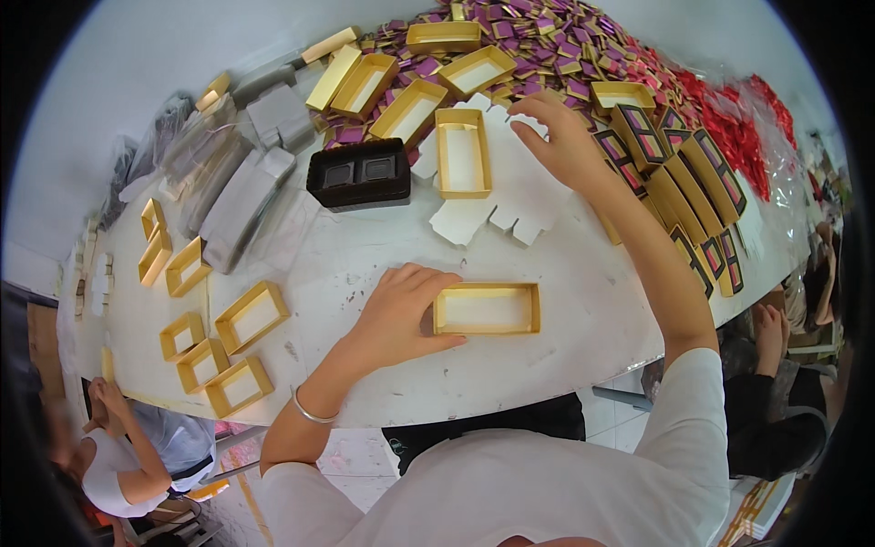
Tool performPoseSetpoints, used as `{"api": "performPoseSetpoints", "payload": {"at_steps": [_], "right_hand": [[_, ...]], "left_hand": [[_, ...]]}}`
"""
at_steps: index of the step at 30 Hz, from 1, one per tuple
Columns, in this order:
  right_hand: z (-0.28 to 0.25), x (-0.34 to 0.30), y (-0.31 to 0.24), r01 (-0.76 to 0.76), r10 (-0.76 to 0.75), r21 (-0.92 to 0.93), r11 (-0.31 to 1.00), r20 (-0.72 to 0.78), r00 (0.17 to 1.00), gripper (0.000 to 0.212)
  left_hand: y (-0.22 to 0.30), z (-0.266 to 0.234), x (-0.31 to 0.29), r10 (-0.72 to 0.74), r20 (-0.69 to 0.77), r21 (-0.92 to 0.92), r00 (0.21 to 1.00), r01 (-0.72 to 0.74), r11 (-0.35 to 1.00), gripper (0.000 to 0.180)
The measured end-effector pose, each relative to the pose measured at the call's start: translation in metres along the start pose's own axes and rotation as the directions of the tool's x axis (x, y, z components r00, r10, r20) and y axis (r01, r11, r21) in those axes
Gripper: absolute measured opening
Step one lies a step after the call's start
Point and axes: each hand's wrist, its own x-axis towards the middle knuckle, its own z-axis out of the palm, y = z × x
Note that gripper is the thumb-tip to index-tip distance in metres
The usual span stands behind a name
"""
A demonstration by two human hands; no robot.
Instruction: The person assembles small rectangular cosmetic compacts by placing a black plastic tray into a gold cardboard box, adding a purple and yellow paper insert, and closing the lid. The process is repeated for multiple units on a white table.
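My left hand (396,314) is closed round the left end of a shallow gold box (531,310) with a white inside, which lies on the table in front of me. Farther off, my right hand (558,141) reaches over white die-cut card sheets (524,214), its fingers apart and nothing seen between them. To the left of that hand, another gold box (464,155) rests on the card. A stack of black plastic trays (359,175) stands left of this box.
Purple and gold small pieces (547,46) are heaped at the back, beside red material (752,137). Gold boxes with dark patterned ends (679,191) are piled right. Clear plastic sleeves (241,205) and several gold frames (252,316) lie left. Other people sit at both sides.
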Motion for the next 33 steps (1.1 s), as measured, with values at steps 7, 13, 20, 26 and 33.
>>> {"api": "performPoseSetpoints", "payload": {"at_steps": [7, 13, 20, 26, 33], "right_hand": [[0.048, 0.03, -0.049, 0.361, -0.377, 0.127, 0.924, 0.152, 0.914, 0.027], [0.088, 0.026, -0.093, 0.548, -0.48, -0.273, 0.791, 0.28, 0.831, 0.01], [0.079, 0.035, -0.095, 0.395, -0.39, 0.011, 0.919, 0.181, 0.903, 0.008], [0.026, 0.018, -0.102, 0.435, -0.415, 0.046, 0.899, -0.223, 0.882, 0.008], [0.028, 0.022, -0.085, 0.363, -0.322, 0.089, 0.928, -0.303, 0.897, 0.015]], "left_hand": [[-0.002, 0.008, -0.004, -0.028, -0.064, 0.002, 0.998, 0.028, 1.0, 0.062], [-0.004, 0.009, -0.008, -0.006, -0.14, 0.017, 0.99, 0.008, 1.0, 0.064], [-0.007, 0.009, -0.009, -0.023, -0.15, -0.005, 0.988, 0.022, 1.0, 0.066], [-0.013, 0.009, -0.01, -0.018, -0.186, 0.005, 0.982, 0.019, 1.0, 0.067], [-0.009, 0.01, -0.008, 0.005, -0.185, -0.008, 0.983, -0.006, 1.0, 0.065]]}}
